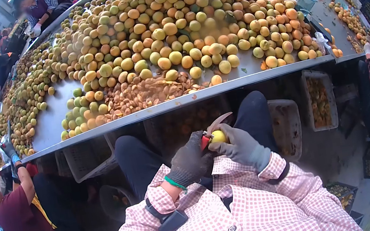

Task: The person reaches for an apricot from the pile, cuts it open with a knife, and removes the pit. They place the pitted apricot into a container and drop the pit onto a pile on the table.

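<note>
My left hand (190, 160), in a dark grey glove with a green band at the wrist, is closed on a red-handled tool (205, 140). A pale curved piece (219, 121) rises beside the tool, between my hands. My right hand (242, 146), in a lighter grey glove, grips a yellow-green fruit (218, 137) that touches the tool. Both hands are over my lap, below the table's edge. Beyond them, brown pits and scraps (144, 94) lie near the metal table's rim (178, 102).
A large heap of orange and green fruit (170, 29) covers much of the table. White crates (84, 158) (286, 127) stand below it, one crate (320, 99) holding fruit. A person in maroon (20, 218) sits at the left; other people work around the tables.
</note>
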`<state>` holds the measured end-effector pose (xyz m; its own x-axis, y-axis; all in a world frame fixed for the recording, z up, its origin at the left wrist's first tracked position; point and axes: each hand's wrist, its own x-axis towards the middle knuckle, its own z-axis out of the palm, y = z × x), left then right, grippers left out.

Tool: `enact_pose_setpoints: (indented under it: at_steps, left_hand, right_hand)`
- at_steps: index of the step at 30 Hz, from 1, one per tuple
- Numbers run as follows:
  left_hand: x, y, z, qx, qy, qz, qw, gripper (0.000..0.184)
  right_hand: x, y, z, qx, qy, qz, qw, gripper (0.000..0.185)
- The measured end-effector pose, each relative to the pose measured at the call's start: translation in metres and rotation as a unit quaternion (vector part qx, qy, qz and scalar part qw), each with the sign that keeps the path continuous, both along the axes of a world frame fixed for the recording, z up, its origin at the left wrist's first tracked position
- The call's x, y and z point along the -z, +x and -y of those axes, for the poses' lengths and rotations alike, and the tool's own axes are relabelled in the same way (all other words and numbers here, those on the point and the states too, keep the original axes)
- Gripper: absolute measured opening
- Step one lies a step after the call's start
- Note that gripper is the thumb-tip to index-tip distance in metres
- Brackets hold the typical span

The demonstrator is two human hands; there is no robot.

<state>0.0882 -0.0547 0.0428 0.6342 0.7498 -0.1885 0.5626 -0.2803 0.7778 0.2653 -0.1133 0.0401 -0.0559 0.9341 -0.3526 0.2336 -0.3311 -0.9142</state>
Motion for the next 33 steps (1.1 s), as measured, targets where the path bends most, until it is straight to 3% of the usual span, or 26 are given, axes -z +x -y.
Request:
enact_pose_setpoints:
  at_steps: [3, 4, 7, 9, 10, 11, 12, 13, 14, 15, 17, 21, 23, 24, 31, 33]
  left_hand:
    - [-0.006, 0.002, -0.008, 0.010, -0.070, 0.053, 0.996, 0.053]
    - [-0.013, 0.003, -0.010, 0.009, -0.072, 0.054, 0.996, 0.053]
    - [-0.036, 0.001, -0.018, 0.036, -0.014, 0.046, 0.998, 0.056]
    - [-0.045, -0.002, -0.023, 0.073, 0.042, 0.016, 0.996, 0.053]
    - [-0.041, -0.003, -0.025, 0.070, 0.041, 0.016, 0.997, 0.053]
    - [-0.035, -0.004, -0.027, 0.038, 0.028, 0.086, 0.995, 0.047]
    - [-0.033, -0.004, -0.029, 0.006, 0.015, 0.156, 0.988, 0.041]
    - [-0.033, -0.007, -0.030, 0.006, 0.015, 0.157, 0.988, 0.041]
    - [-0.041, -0.009, -0.030, -0.073, -0.141, 0.233, 0.959, 0.036]
    - [-0.045, -0.012, -0.031, -0.149, -0.293, 0.301, 0.895, 0.032]
    - [-0.044, -0.018, -0.031, -0.176, -0.278, 0.302, 0.895, 0.028]
    - [-0.030, -0.020, -0.014, -0.094, -0.159, 0.320, 0.929, 0.030]
    - [-0.026, -0.022, -0.005, -0.009, 0.013, 0.144, 0.989, 0.034]
    - [-0.030, -0.021, 0.000, -0.025, -0.009, 0.098, 0.995, 0.036]
    - [-0.048, -0.020, 0.007, -0.017, -0.030, 0.078, 0.996, 0.033]
    - [-0.045, -0.020, 0.009, -0.016, -0.001, 0.085, 0.996, 0.032]
  right_hand:
    - [-0.007, 0.008, -0.007, -0.021, -0.010, -0.048, 0.999, 0.037]
    - [-0.006, 0.010, -0.009, -0.006, -0.048, -0.190, 0.981, 0.035]
    - [-0.042, 0.018, -0.020, -0.006, -0.136, -0.283, 0.949, 0.039]
    - [-0.042, 0.017, -0.022, -0.053, -0.099, -0.232, 0.966, 0.031]
    - [-0.040, 0.012, -0.021, -0.062, 0.001, -0.171, 0.983, 0.032]
    - [-0.038, 0.009, -0.020, -0.069, 0.101, -0.108, 0.987, 0.033]
    - [-0.039, 0.014, -0.024, -0.095, 0.176, 0.050, 0.978, 0.035]
    - [-0.038, 0.018, -0.023, -0.095, 0.176, 0.051, 0.978, 0.035]
    - [-0.036, 0.021, -0.021, -0.005, 0.103, -0.126, 0.987, 0.037]
    - [-0.034, 0.025, -0.019, 0.085, 0.025, -0.296, 0.951, 0.039]
    - [-0.029, 0.026, -0.013, 0.119, 0.058, -0.329, 0.935, 0.044]
    - [-0.021, 0.018, 0.002, 0.092, 0.042, -0.377, 0.921, 0.054]
    - [-0.022, 0.007, 0.004, 0.089, 0.079, -0.332, 0.936, 0.052]
    - [-0.031, -0.004, -0.005, 0.043, 0.167, -0.366, 0.914, 0.047]
    - [-0.031, -0.016, 0.005, 0.015, 0.201, -0.215, 0.956, 0.050]
    - [-0.026, -0.020, 0.007, 0.025, 0.185, -0.229, 0.955, 0.051]
